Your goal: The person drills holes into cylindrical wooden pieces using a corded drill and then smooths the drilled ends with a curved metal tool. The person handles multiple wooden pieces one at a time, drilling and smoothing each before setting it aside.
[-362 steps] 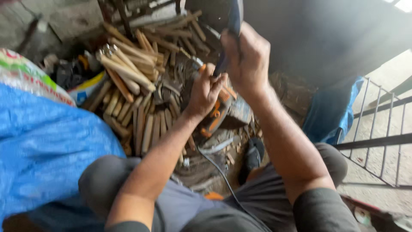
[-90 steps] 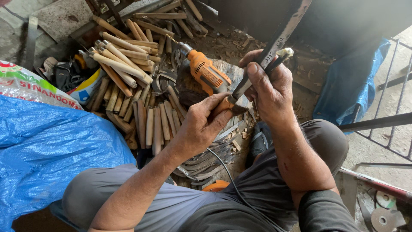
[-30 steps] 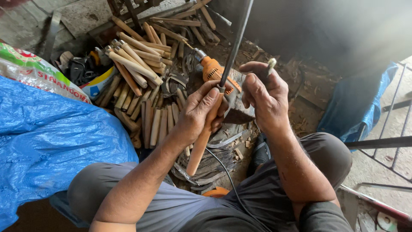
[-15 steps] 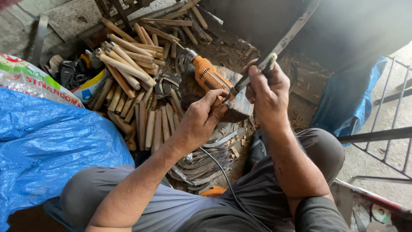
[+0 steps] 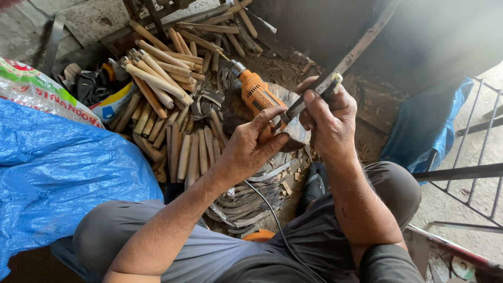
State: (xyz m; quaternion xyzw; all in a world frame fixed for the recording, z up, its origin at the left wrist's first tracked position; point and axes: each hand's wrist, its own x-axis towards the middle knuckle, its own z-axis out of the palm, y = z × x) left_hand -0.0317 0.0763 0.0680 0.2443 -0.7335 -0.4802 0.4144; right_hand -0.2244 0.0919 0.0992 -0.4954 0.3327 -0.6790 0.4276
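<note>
Blue tarp (image 5: 57, 173): far left of both hands, crumpled over a bulky heap, with a printed sack (image 5: 42, 94) above it.
Wooden handles (image 5: 173, 141): a pile of pale turned sticks just left of the left fingers, some lying flat in a row, others stacked crosswise beyond.
Left hand (image 5: 251, 149): fingers curled together, thumb and fingertips pinched on the lower end of the blade.
Orange drill (image 5: 259, 94): lies on a wooden block (image 5: 293, 133) just beyond the left fingertips, chuck pointing away.
Metal blade (image 5: 346, 57): long, dark and flat, slanting up to the right from between the two hands.
Right hand (image 5: 327, 123): fingers wrapped and clamped round the blade, thumb on top.
Black cord (image 5: 272, 217): runs below the hands, over the lap.
Blue cloth (image 5: 435, 131): right of the right hand, beside metal bars (image 5: 471, 173).
</note>
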